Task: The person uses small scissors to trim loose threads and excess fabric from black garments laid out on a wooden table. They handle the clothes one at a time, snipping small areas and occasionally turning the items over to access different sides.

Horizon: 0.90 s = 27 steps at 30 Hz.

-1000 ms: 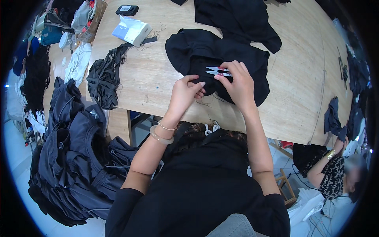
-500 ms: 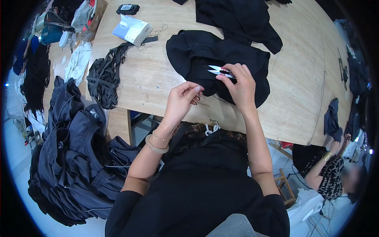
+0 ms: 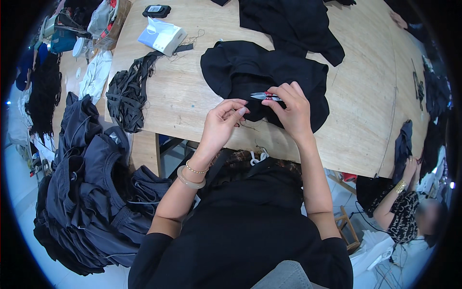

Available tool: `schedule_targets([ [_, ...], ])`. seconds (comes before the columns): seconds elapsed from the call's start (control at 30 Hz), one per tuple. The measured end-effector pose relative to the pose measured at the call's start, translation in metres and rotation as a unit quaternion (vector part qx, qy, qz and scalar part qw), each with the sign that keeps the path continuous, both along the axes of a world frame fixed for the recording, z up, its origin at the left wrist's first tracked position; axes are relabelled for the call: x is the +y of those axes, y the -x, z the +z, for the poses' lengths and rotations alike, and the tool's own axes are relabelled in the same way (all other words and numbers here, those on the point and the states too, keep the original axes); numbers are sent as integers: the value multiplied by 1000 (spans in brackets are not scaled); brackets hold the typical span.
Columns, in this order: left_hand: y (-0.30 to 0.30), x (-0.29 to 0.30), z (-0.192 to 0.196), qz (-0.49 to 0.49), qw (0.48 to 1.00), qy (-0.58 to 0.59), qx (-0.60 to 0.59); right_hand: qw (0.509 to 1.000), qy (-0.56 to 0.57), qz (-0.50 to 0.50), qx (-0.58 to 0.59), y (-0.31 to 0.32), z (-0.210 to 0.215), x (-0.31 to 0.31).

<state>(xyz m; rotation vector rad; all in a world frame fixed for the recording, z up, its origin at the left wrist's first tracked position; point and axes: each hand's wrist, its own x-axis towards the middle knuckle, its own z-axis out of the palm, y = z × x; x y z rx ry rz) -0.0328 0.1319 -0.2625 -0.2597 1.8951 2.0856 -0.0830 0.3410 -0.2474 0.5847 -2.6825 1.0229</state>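
Observation:
A black garment (image 3: 303, 82) lies rumpled on the table in front of me. Over its near part, my right hand (image 3: 291, 108) grips small thread snips (image 3: 263, 96) with red on the handle, their blades pointing left and pressed together. My left hand (image 3: 224, 120) is at the garment's near left edge, thumb and fingers pinched together. What sits between those fingertips is too small to make out. Loose dark threads (image 3: 248, 127) lie on the wood just below the fingertips.
On the wooden table (image 3: 178, 91) are a tissue pack (image 3: 163, 37), a black device (image 3: 156, 11), a heap of dark fabric strips (image 3: 127, 94) and another black garment (image 3: 288, 24). Dark clothes (image 3: 91, 188) are piled at my left. A co-worker (image 3: 404, 212) handles dark cloth at the right.
The snips' blades have come together and the tool has moved slightly left and down. The garment's left part has shifted a little. A co-worker's hand now shows at the far right.

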Motion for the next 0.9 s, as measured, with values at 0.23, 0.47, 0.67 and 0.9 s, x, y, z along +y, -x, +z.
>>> schedule_targets([
  [0.23, -2, 0, -3, -12, 999, 23, 21, 999, -27, 12, 22, 3, -1, -8],
  [0.47, -4, 0, -12, -10, 998, 45, 52, 999, -35, 9, 24, 4, -3, -14],
  [0.67, -1, 1, 0, 24, 1000, -16, -7, 1000, -9, -12, -5, 2, 2, 1],
  [0.9, 2, 3, 3, 29, 999, -28, -14, 999, 19, 7, -36, -1, 0, 0],
])
